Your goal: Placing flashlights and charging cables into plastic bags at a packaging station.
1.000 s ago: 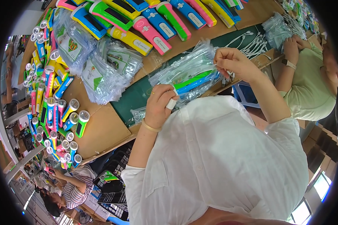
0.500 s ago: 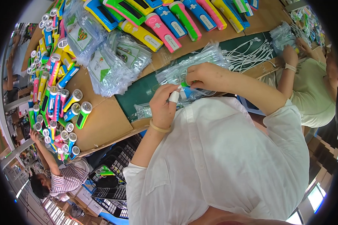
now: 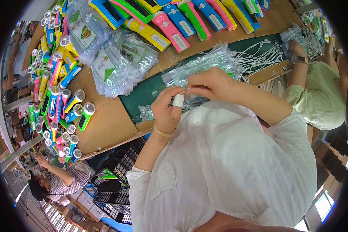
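Observation:
My left hand (image 3: 167,110) and my right hand (image 3: 212,84) meet in front of my shirt, fingertips closed and pinched close together. What lies between them is too small and hidden to name. A white wrap (image 3: 178,100) goes round a finger of my left hand. Crumpled clear plastic (image 3: 194,102) shows just below the fingers. Beyond my hands lies a heap of clear plastic bags (image 3: 199,66) on the green mat (image 3: 132,101). A bit of green shows past my right hand.
Colourful flashlights (image 3: 168,28) line the far side, and more crowd the left. Printed plastic bags (image 3: 112,67) lie on the cardboard (image 3: 104,125). White cables (image 3: 259,58) spread on the right. Co-workers sit at right and lower left. A black crate (image 3: 118,166) stands below the table edge.
The blue and green thing between my hands no longer shows there. My right hand has moved so its fingertips meet my left hand's. The lower-left co-worker's arm has drawn back from the flashlights.

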### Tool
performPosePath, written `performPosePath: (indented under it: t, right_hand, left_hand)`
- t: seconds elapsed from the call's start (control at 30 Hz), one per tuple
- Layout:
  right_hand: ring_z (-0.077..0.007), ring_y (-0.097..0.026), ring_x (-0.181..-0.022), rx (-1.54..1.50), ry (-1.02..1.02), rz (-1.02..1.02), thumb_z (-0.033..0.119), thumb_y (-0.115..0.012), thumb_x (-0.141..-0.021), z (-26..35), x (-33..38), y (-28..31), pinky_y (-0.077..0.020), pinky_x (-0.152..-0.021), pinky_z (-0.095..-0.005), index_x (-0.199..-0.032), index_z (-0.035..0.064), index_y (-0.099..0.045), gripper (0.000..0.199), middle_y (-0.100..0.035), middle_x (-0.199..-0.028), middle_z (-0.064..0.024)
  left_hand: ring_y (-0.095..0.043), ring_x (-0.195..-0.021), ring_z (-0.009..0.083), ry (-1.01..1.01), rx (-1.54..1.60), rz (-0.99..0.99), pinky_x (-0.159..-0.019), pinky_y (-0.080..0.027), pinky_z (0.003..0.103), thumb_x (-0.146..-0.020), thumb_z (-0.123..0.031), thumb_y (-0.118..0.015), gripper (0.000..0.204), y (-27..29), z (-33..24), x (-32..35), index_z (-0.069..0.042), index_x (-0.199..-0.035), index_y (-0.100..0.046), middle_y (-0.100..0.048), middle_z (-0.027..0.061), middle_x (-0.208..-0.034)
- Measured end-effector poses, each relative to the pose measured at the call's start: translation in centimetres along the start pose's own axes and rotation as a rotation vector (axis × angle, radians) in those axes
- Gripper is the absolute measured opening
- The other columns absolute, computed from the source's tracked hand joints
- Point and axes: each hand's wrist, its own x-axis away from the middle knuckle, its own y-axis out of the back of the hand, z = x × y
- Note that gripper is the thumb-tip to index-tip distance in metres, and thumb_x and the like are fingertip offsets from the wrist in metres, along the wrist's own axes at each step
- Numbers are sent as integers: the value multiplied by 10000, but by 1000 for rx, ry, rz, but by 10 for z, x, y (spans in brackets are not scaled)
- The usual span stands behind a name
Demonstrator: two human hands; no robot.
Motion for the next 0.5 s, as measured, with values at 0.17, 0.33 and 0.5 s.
performPosePath:
  t: [0.17,0.33,0.5]
  right_hand:
    - [-318,-649,-736,251,-39,-116,198,-735,-887,-16,38,35,-506,-635,-412,-897,70,-678,141,-641,-831,-87]
    - [-337,-627,-770,253,-80,-150,102,-675,-931,-34,65,59,-510,-697,-351,-982,20,-606,119,-632,-908,-121]
    - [-179,-607,-647,81,-331,-348,182,-597,-1028,-34,68,96,-476,-603,-288,-1040,45,-581,138,-619,-843,-70]
  left_hand:
    - [-689,-805,149,230,196,-93,-725,-553,256,-942,28,-651,100,9,5,15,11,-1028,-701,-712,78,-943]
    - [-672,-847,131,481,280,-87,-771,-541,265,-968,-18,-642,112,16,22,4,7,-1062,-696,-700,52,-970]
    - [-677,-955,257,322,-148,129,-834,-537,341,-941,-73,-652,180,2,38,-19,-15,-1107,-692,-696,122,-1027]
